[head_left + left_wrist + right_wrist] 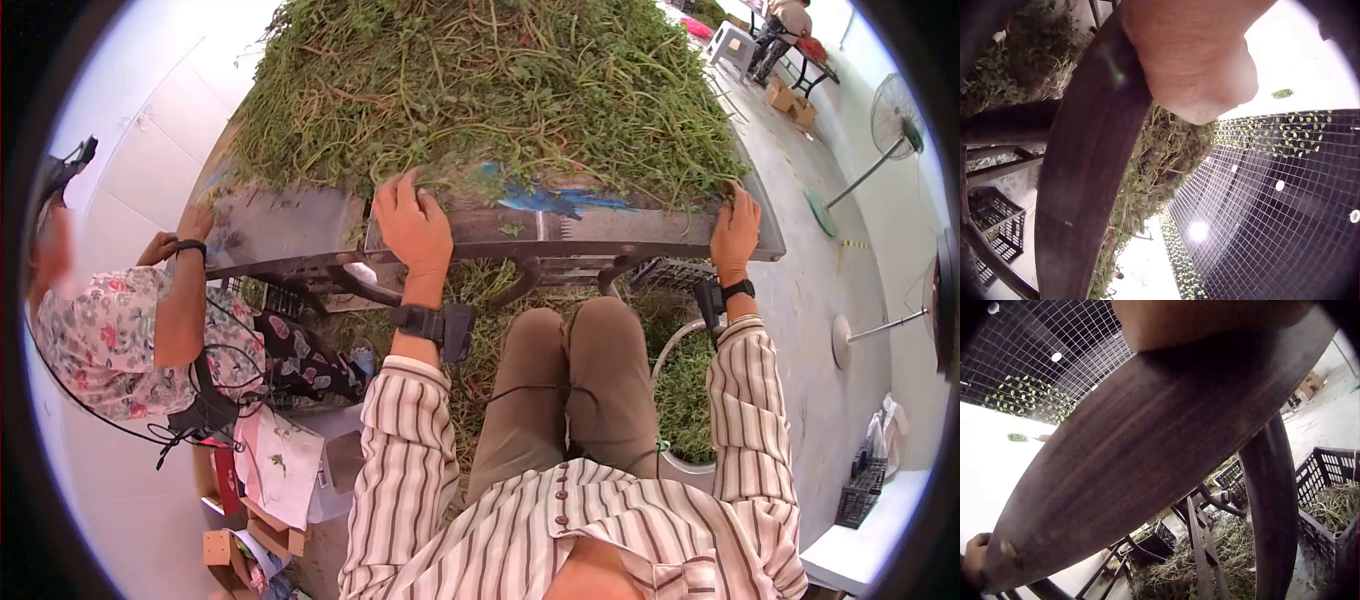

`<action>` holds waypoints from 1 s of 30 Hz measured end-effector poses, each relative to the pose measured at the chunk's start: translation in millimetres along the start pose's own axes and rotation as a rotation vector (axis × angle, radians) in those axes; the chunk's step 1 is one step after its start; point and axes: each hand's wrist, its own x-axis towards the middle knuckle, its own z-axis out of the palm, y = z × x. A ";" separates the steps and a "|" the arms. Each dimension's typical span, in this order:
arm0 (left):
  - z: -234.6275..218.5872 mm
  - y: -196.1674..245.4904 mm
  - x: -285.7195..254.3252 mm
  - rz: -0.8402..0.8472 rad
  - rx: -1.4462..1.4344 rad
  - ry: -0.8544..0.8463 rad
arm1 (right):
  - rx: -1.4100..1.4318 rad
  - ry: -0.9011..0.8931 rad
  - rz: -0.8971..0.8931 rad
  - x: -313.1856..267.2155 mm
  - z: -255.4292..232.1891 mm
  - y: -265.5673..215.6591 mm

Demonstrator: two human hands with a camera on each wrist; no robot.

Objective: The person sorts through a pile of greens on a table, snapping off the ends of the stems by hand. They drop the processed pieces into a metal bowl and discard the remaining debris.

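Note:
A large heap of green leafy stems point(480, 100) covers most of the dark wooden table point(480, 228). My left hand point(412, 228) rests on the table's near edge, its fingertips at the fringe of the heap. Further right, my right hand point(736, 235) lies over the same edge near the corner, fingertips beside some loose stems. Neither hand holds any stems. From below, the left wrist view shows my left hand point(1191, 62) against the thick table edge point(1085, 162). In the right wrist view, part of my right hand point(1210, 322) lies above the edge; its fingers are hidden.
At the left, another person in a flowered shirt point(115, 320) has hands at the table. Black plastic crates point(1329, 500) and fallen stems stand below. A round container of greens point(690, 400) is beside my knees. Fans point(895, 120) stand at the right.

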 end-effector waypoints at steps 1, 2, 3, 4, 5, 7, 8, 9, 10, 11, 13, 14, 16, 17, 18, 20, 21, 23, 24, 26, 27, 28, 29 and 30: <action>-0.9 0.0 0.5 0.021 -0.020 0.006 | -0.029 0.014 -0.017 -0.1 0.7 1.0; -1.6 0.0 0.7 0.022 -0.012 0.004 | -0.023 0.010 -0.015 -1.5 1.1 1.3; -1.4 0.0 1.1 0.022 -0.013 0.003 | -0.023 0.000 -0.004 -1.0 0.1 0.1; -1.3 0.5 1.2 0.021 -0.015 0.002 | -0.025 -0.008 0.006 -0.2 -0.7 -1.0; -1.5 1.2 1.1 0.013 -0.022 -0.001 | -0.015 -0.011 0.019 -0.2 -1.7 -2.4; 2.0 -2.2 0.0 0.008 -0.022 -0.002 | -0.020 -0.016 0.022 -0.2 -0.4 -0.5; 3.3 -4.2 -0.7 0.005 -0.023 -0.004 | -0.027 -0.020 0.027 -0.4 0.5 0.9; 2.4 -4.5 -1.3 0.007 -0.021 -0.003 | -0.025 -0.019 0.028 -0.6 1.3 1.9; 1.6 -4.2 -1.8 0.003 -0.025 -0.005 | -0.028 -0.014 0.019 -0.6 2.1 3.3; 2.1 -2.9 -1.2 0.003 -0.033 -0.008 | -0.034 -0.006 0.014 -0.4 2.6 5.7; 1.6 -1.0 -1.1 0.000 -0.032 -0.018 | -0.034 -0.002 0.025 -1.6 1.7 4.8; 1.0 -0.2 -1.1 -0.017 -0.022 -0.026 | -0.028 -0.007 0.024 -1.2 1.2 4.1; 0.4 1.3 -0.6 0.007 -0.005 -0.011 | -0.017 0.011 0.026 -1.0 1.0 2.2; 0.3 1.3 -0.6 0.006 -0.010 -0.015 | 0.001 0.020 0.024 -0.6 0.8 1.3; -0.1 0.9 -0.5 0.005 -0.014 -0.020 | 0.002 0.023 0.025 -0.4 0.0 1.1; 0.0 -0.2 -1.3 0.004 -0.021 -0.028 | 0.012 0.024 0.015 -0.6 0.0 1.2; -0.3 0.3 -1.2 0.000 -0.029 -0.038 | 0.013 0.024 0.016 0.2 -0.3 0.0; -1.0 0.5 -0.9 0.010 -0.017 -0.035 | 0.011 0.044 0.002 -0.6 -1.5 -0.8; -0.8 1.6 -0.4 0.015 -0.007 -0.031 | 0.006 0.047 0.006 -1.0 -1.5 -0.7; -0.7 3.3 0.0 0.000 -0.019 -0.030 | 0.012 0.043 0.024 -1.4 -1.1 -0.7; -1.0 3.4 -0.9 -0.020 -0.023 -0.029 | 0.011 0.042 0.024 -1.3 -2.2 -1.0; -2.0 3.5 -2.4 -0.021 -0.021 -0.030 | 0.015 0.041 0.013 -1.3 -3.6 -2.2; -3.5 4.1 -2.5 -0.015 -0.021 -0.039 | 0.022 0.041 0.001 -0.4 -4.4 -4.0; -3.6 3.7 -0.9 -0.007 -0.022 -0.043 | 0.027 0.046 -0.001 1.1 -3.7 -4.4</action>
